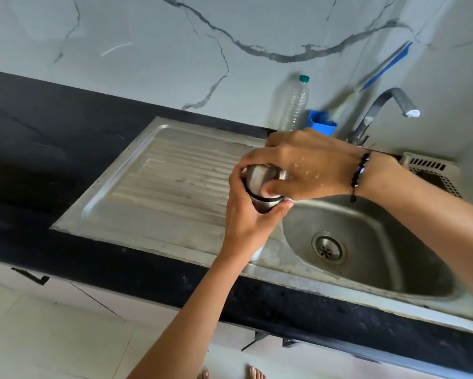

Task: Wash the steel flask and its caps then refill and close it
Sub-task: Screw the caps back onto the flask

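The steel flask (264,205) stands upright at the join of the ribbed draining board and the sink bowl. My left hand (246,222) grips its body from the near side, so most of the flask is hidden. My right hand (303,165), wet with droplets, comes from the right and its fingers curl round the rounded steel cap (257,176) on top of the flask. A dark ring shows just below the cap. I cannot tell whether the cap is tight or loose.
The sink bowl (372,220) with its drain (329,248) lies right of the flask. The tap (380,110) stands behind it, no water running. A clear plastic bottle (294,105), a blue holder (321,123) and a white basket (432,170) line the wall. The draining board (159,181) lies left.
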Tool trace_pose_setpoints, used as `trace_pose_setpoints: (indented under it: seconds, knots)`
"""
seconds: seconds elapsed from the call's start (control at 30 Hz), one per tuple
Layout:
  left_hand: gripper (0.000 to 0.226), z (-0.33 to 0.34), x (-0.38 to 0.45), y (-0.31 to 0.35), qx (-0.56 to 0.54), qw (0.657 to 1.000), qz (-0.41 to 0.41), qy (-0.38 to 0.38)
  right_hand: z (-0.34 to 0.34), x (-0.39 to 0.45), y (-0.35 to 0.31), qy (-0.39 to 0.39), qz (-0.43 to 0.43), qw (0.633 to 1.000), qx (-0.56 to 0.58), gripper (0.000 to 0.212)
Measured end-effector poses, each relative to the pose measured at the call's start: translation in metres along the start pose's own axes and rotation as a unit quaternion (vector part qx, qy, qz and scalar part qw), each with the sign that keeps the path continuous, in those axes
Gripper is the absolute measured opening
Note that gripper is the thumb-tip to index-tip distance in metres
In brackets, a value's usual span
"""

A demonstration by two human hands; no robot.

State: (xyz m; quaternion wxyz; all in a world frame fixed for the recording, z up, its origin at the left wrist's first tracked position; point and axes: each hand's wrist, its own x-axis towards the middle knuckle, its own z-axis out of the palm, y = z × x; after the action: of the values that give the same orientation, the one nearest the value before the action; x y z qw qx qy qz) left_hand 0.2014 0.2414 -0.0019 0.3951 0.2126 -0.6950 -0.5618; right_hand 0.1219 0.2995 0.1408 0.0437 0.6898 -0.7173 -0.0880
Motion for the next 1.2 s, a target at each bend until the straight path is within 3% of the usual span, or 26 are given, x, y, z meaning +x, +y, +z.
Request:
trace_pose_setpoints:
  seconds: [0.1, 0.23, 0.3, 0.33, 0.4, 0.47, 0.6, 0.7, 0.8, 0.93, 1.0, 1.07, 1.13, 1.2]
  knots:
    - [0.079, 0.002, -0.001, -0.002, -0.001, 1.000, 0.006, -0.005, 0.016, 0.013, -0.007, 0.056, 0.081, 0.986, -0.137, 0.054]
    - [0.067, 0.003, 0.001, -0.003, 0.004, 1.000, 0.025, -0.016, 0.028, 0.020, -0.019, 0.187, 0.141, 0.957, -0.169, 0.057]
    - [0.068, 0.001, 0.002, -0.005, -0.007, 0.999, 0.019, -0.030, 0.025, 0.020, -0.012, 0.145, 0.137, 0.966, -0.164, 0.066]
    - [0.073, -0.002, 0.003, -0.006, -0.011, 0.999, 0.009, -0.043, 0.025, 0.020, -0.001, 0.097, 0.115, 0.981, -0.120, 0.072]
    - [0.086, -0.009, 0.007, -0.007, -0.015, 0.997, -0.011, -0.081, 0.017, 0.020, 0.016, -0.005, 0.025, 0.996, 0.088, 0.073]
    - [0.090, -0.018, 0.015, -0.008, -0.016, 0.991, -0.023, -0.128, 0.018, 0.021, 0.024, 0.016, -0.059, 0.975, 0.213, 0.064]
    - [0.081, -0.024, 0.029, -0.013, 0.012, 0.980, -0.032, -0.195, 0.049, 0.023, 0.021, 0.113, -0.047, 0.906, 0.404, 0.038]
    - [0.080, -0.019, 0.025, -0.012, 0.029, 0.986, -0.039, -0.161, 0.059, 0.022, 0.007, 0.210, 0.050, 0.872, 0.440, 0.022]
    - [0.068, -0.007, 0.017, -0.005, 0.068, 0.992, -0.038, -0.100, 0.060, 0.024, -0.011, 0.295, 0.189, 0.856, 0.380, 0.011]
    - [0.054, -0.002, 0.013, -0.003, 0.064, 0.994, -0.045, -0.074, 0.063, 0.037, -0.041, 0.374, 0.363, 0.792, 0.318, 0.009]
    - [0.056, -0.006, 0.015, -0.003, 0.060, 0.993, -0.045, -0.095, 0.061, 0.030, -0.034, 0.360, 0.326, 0.783, 0.388, 0.015]
    - [0.060, -0.012, 0.019, -0.005, 0.060, 0.990, -0.045, -0.120, 0.058, 0.014, -0.014, 0.285, 0.183, 0.774, 0.535, 0.027]
    - [0.065, -0.017, 0.023, -0.007, 0.032, 0.986, -0.062, -0.152, 0.055, 0.001, 0.003, 0.206, 0.069, 0.794, 0.568, 0.041]
    - [0.074, -0.022, 0.028, -0.008, 0.011, 0.980, -0.066, -0.188, 0.056, 0.000, 0.009, 0.179, 0.038, 0.812, 0.555, 0.048]
